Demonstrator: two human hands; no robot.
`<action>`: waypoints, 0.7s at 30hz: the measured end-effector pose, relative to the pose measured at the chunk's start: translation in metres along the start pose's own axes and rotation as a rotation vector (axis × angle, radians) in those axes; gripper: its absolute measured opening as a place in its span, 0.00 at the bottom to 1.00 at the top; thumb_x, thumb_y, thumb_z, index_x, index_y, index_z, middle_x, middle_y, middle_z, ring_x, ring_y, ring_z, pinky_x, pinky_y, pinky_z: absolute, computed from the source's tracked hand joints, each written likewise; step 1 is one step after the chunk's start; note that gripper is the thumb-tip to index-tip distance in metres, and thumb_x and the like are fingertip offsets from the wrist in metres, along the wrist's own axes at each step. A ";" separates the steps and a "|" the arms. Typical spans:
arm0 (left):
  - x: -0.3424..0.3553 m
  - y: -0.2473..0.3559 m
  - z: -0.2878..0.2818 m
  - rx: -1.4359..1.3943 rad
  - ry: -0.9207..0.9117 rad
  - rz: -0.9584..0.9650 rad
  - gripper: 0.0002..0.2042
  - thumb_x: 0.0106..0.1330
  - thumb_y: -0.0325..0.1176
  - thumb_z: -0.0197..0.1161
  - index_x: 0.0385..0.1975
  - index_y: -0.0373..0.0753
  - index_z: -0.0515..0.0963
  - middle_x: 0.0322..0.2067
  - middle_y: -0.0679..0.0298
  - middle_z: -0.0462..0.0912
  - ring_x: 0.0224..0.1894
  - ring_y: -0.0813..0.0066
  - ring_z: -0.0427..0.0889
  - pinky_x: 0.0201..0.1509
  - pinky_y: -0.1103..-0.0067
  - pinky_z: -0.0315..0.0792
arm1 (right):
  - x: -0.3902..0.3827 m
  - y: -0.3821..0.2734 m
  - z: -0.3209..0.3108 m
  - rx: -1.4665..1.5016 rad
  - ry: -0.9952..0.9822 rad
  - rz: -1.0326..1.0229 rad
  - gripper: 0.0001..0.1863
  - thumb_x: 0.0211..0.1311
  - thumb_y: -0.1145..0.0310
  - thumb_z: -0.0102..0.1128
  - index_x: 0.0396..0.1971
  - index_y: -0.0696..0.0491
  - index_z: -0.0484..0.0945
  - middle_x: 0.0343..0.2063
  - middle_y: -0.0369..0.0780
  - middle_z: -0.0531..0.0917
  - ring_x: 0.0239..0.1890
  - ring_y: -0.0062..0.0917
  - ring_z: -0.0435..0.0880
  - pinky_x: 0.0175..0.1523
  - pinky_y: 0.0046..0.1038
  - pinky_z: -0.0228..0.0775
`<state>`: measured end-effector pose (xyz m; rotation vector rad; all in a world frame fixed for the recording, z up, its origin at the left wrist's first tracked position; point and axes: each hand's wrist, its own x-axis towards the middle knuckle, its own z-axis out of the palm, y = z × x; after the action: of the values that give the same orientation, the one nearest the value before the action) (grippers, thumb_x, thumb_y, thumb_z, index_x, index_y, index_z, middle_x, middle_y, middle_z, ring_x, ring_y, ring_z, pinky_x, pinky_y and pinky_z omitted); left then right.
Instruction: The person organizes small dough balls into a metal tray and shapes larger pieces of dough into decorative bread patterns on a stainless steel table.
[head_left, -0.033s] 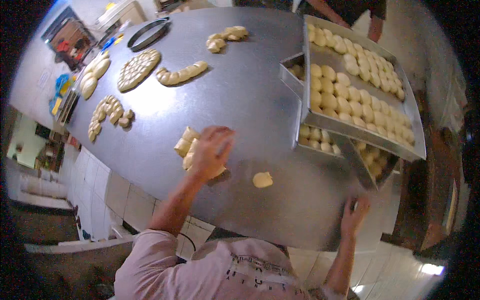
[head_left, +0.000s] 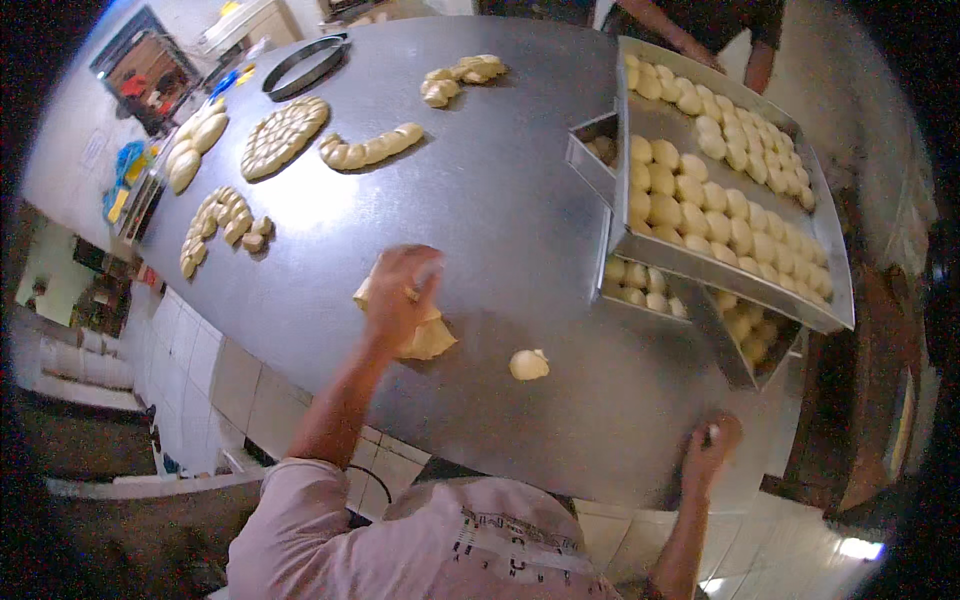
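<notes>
My left hand (head_left: 398, 292) is curled down over a small cluster of cut dough pieces (head_left: 428, 338) on the metal table. Its fingers are bent round a piece of dough, mostly hidden under the palm, and slightly blurred. Right of that cluster sits a single small lump of dough (head_left: 529, 365), touched by neither hand. At the table's right edge, my right hand (head_left: 712, 448) rests with its fingers curled inward. What lies inside it, if anything, is hidden.
Stacked metal trays (head_left: 735, 272) of dough balls stand at the right. Across the steel table (head_left: 500, 200) lie a scored dough round (head_left: 285, 138), a curved dough strip (head_left: 372, 148), more cut dough (head_left: 222, 218) and a round pan (head_left: 306, 66). Another person's arm (head_left: 672, 30) shows behind the trays.
My left hand has closed down over the dough cluster, its fingers more bent than before. My right hand's fingers have curled in further. The view has shifted slightly.
</notes>
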<state>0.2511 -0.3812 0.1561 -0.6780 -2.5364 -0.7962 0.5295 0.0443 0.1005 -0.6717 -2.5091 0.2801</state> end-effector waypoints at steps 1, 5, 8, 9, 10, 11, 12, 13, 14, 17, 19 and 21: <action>-0.002 -0.030 -0.011 0.086 0.052 -0.060 0.11 0.58 0.29 0.57 0.40 0.38 0.75 0.41 0.58 0.76 0.47 0.59 0.71 0.53 0.69 0.64 | -0.005 0.023 -0.016 0.118 -0.110 0.096 0.20 0.51 0.69 0.55 0.45 0.60 0.69 0.46 0.48 0.71 0.51 0.43 0.64 0.57 0.45 0.54; -0.045 -0.136 0.001 0.641 -0.052 0.034 0.16 0.62 0.39 0.51 0.44 0.36 0.74 0.49 0.54 0.72 0.56 0.56 0.65 0.64 0.63 0.48 | 0.016 0.039 -0.013 0.002 0.104 0.149 0.11 0.48 0.74 0.55 0.34 0.59 0.71 0.36 0.45 0.73 0.41 0.40 0.70 0.47 0.37 0.61; -0.062 -0.137 0.019 0.573 -0.131 0.130 0.19 0.63 0.42 0.50 0.48 0.36 0.70 0.52 0.50 0.68 0.59 0.54 0.60 0.65 0.61 0.44 | 0.012 0.001 -0.023 -0.184 0.121 -0.087 0.10 0.49 0.75 0.54 0.33 0.59 0.71 0.34 0.45 0.73 0.38 0.38 0.71 0.44 0.34 0.63; -0.068 -0.125 0.014 0.542 -0.138 0.197 0.19 0.63 0.40 0.51 0.50 0.36 0.69 0.52 0.49 0.68 0.59 0.53 0.59 0.64 0.62 0.47 | 0.011 0.017 -0.035 -0.152 0.077 -0.014 0.10 0.49 0.74 0.54 0.34 0.59 0.71 0.35 0.44 0.73 0.38 0.36 0.71 0.44 0.33 0.64; -0.061 -0.095 0.011 0.280 -0.159 0.026 0.17 0.63 0.38 0.52 0.49 0.36 0.68 0.49 0.49 0.69 0.56 0.55 0.63 0.61 0.64 0.54 | 0.005 0.035 -0.048 -0.125 0.040 0.062 0.11 0.50 0.72 0.54 0.35 0.59 0.71 0.35 0.44 0.73 0.38 0.34 0.72 0.44 0.33 0.64; -0.055 -0.067 0.002 0.027 -0.200 -0.149 0.16 0.63 0.36 0.52 0.48 0.36 0.67 0.47 0.50 0.71 0.54 0.57 0.66 0.57 0.66 0.60 | 0.000 0.046 -0.060 -0.084 -0.004 0.132 0.12 0.50 0.71 0.54 0.35 0.59 0.71 0.36 0.44 0.73 0.38 0.33 0.72 0.44 0.32 0.64; -0.050 -0.053 -0.011 -0.110 -0.232 -0.304 0.15 0.63 0.35 0.53 0.47 0.37 0.66 0.44 0.53 0.72 0.50 0.61 0.68 0.52 0.70 0.64 | 0.011 0.029 -0.076 0.179 -0.020 0.334 0.13 0.51 0.70 0.53 0.37 0.58 0.72 0.37 0.43 0.74 0.39 0.31 0.72 0.45 0.31 0.64; -0.049 -0.044 -0.019 -0.236 -0.262 -0.468 0.14 0.64 0.34 0.53 0.46 0.38 0.65 0.42 0.56 0.72 0.46 0.66 0.71 0.47 0.73 0.68 | 0.041 -0.006 -0.096 0.461 -0.041 0.517 0.14 0.53 0.69 0.53 0.39 0.58 0.72 0.39 0.42 0.74 0.40 0.29 0.72 0.46 0.30 0.64; -0.051 -0.064 -0.017 -0.369 -0.254 -0.486 0.14 0.64 0.35 0.53 0.46 0.38 0.64 0.41 0.58 0.72 0.44 0.68 0.71 0.45 0.74 0.68 | 0.070 -0.030 -0.109 0.750 -0.061 0.687 0.15 0.54 0.68 0.52 0.41 0.57 0.72 0.40 0.41 0.74 0.41 0.27 0.73 0.46 0.29 0.64; -0.050 -0.142 -0.022 -0.704 -0.085 -0.647 0.15 0.64 0.38 0.53 0.46 0.40 0.63 0.41 0.63 0.72 0.41 0.73 0.71 0.42 0.77 0.69 | 0.155 -0.071 -0.123 0.711 0.226 0.019 0.16 0.58 0.67 0.51 0.45 0.55 0.72 0.48 0.40 0.72 0.48 0.26 0.71 0.52 0.28 0.65; -0.060 -0.229 -0.051 -0.752 0.190 -0.759 0.18 0.64 0.40 0.53 0.51 0.42 0.62 0.44 0.63 0.70 0.44 0.71 0.70 0.45 0.76 0.68 | 0.214 -0.101 -0.129 -0.265 0.726 -0.359 0.16 0.55 0.69 0.56 0.43 0.56 0.72 0.49 0.41 0.72 0.48 0.28 0.71 0.53 0.29 0.64; -0.073 -0.270 -0.077 -0.653 0.312 -0.582 0.23 0.64 0.40 0.54 0.58 0.45 0.58 0.50 0.61 0.65 0.51 0.68 0.67 0.52 0.74 0.65 | 0.275 -0.161 -0.106 1.089 0.672 -0.101 0.14 0.54 0.68 0.56 0.41 0.56 0.73 0.45 0.41 0.73 0.46 0.27 0.72 0.52 0.30 0.64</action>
<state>0.1781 -0.6469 0.0653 0.0528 -2.1719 -1.8084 0.3174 0.0541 0.3603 -0.1257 -1.4187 1.0612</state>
